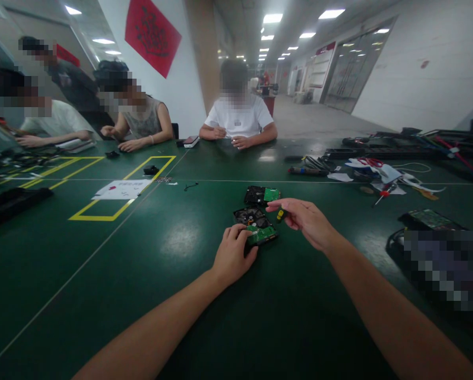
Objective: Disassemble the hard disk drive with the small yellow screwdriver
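Note:
A black hard drive with a green circuit board (256,224) lies on the green table (149,274) in front of me. My left hand (232,254) rests on its near left edge, fingers curled over it. My right hand (309,221) hovers just right of the drive, pinching a small screwdriver with a yellow and black handle (280,214), its tip over the board. A second hard drive (262,195) lies just beyond the first one, untouched.
A white sheet (121,189) lies in a yellow-taped rectangle at the left. Tools, cables and cloths (374,169) are scattered at the right, with another circuit board (430,217) near the right edge. Several people sit along the far and left sides of the table.

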Available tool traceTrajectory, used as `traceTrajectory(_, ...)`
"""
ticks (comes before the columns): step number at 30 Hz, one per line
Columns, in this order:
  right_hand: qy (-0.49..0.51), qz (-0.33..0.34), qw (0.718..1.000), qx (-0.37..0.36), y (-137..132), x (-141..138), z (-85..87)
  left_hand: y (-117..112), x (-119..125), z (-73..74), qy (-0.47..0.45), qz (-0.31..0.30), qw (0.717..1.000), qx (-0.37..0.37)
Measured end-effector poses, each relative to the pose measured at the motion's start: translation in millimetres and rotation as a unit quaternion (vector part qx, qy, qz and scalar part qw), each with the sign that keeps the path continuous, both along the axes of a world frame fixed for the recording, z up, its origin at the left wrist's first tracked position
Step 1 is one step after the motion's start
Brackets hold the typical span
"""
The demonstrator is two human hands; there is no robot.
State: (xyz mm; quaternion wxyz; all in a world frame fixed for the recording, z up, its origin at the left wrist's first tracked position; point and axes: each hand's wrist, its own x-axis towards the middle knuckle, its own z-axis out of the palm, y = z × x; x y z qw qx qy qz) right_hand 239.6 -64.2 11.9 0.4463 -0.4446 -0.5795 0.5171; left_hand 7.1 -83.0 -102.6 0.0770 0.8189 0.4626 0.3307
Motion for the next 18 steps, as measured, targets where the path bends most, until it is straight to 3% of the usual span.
traceTrajectory(12, 0.08, 0.0, 0.996, -0.03, -3.2, -5.3, 1.0, 0.8, 0.0, -2.1, 0.005, -0.002, 1.0, 0.006)
traceTrajectory(18, 0.018, -0.039, 0.999, 0.009, 3.4, 2.3, -2.1, 1.6, -1.1, -2.6, 0.006, -0.007, 1.0, 0.008)
